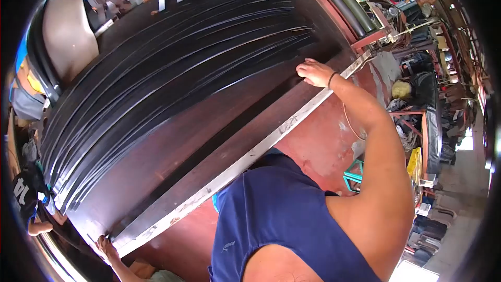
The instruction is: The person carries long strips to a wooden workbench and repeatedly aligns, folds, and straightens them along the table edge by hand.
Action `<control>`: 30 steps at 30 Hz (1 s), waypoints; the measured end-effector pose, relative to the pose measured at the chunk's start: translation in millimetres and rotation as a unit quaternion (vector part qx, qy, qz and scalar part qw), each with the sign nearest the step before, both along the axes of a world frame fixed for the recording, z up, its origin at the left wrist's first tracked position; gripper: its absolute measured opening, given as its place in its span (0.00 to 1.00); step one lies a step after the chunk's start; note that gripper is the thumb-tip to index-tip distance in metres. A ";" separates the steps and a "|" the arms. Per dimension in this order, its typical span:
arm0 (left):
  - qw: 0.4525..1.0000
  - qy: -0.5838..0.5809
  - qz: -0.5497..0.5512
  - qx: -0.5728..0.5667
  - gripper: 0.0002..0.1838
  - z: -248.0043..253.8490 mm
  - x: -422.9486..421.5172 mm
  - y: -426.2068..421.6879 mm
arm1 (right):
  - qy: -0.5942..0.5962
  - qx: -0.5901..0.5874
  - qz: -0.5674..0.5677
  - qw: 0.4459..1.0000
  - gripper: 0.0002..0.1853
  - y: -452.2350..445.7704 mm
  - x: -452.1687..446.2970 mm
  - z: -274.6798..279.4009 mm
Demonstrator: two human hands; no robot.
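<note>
A long, narrow black strip (222, 138) stretches diagonally across the brown table top (172, 141). My right hand (314, 73), with a dark band at the wrist, is closed on the strip's upper right end; its fingertips are partly hidden. Near the table's lower left corner, my left hand (108, 250) is pinched at the other end of the strip. Beyond it lie many long black strips (182, 68), spread side by side in a broad, curving layer. The table's pale metal edge (235, 164) runs between my torso and the strip.
A red frame with dark rollers (349, 8) stands at the table's far right end. At the left edge appear another person's dark clothing (23, 196) and hand (39, 228). A teal stool (354, 175) is on the reddish floor. Cluttered shelves (425, 141) line the right.
</note>
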State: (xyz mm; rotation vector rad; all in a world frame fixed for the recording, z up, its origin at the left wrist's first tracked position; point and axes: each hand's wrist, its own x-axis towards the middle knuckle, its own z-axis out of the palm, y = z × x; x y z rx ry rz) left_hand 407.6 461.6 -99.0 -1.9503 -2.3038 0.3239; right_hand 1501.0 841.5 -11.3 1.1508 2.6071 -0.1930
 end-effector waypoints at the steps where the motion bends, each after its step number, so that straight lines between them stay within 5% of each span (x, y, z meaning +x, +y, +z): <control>1: 0.998 -0.048 0.031 0.028 0.10 4.5 7.1 7.6 | -0.013 -0.003 -0.011 1.000 0.14 5.4 15.0 0.1; 4: 0.989 0.001 0.068 -0.130 0.15 30.8 19.2 11.3 | -0.055 -0.026 -0.030 0.998 0.16 19.1 49.0 5.1; 6: 0.994 0.041 0.048 -0.091 0.15 25.7 13.0 7.8 | -0.037 0.013 -0.001 0.999 0.15 24.3 66.8 6.3; 7: 0.953 -0.201 0.213 0.083 0.13 -4.7 -11.5 -5.9 | -0.037 0.003 0.000 0.999 0.16 28.9 79.1 3.7; 8: 0.998 -0.060 -0.008 0.009 0.12 3.8 -19.0 -8.9 | -0.032 0.002 -0.001 0.999 0.17 31.5 85.1 2.5; 17: 0.980 0.042 0.125 -0.148 0.12 39.9 39.2 25.1 | -0.031 -0.012 0.013 0.999 0.21 44.6 95.1 12.0; 21: 0.994 -0.002 0.075 -0.073 0.12 29.0 24.5 15.4 | -0.028 -0.021 0.011 0.999 0.19 46.6 97.0 7.3; 30: 0.991 -0.022 0.090 -0.092 0.13 21.8 11.1 8.1 | -0.031 -0.011 -0.006 0.999 0.20 46.2 88.4 3.6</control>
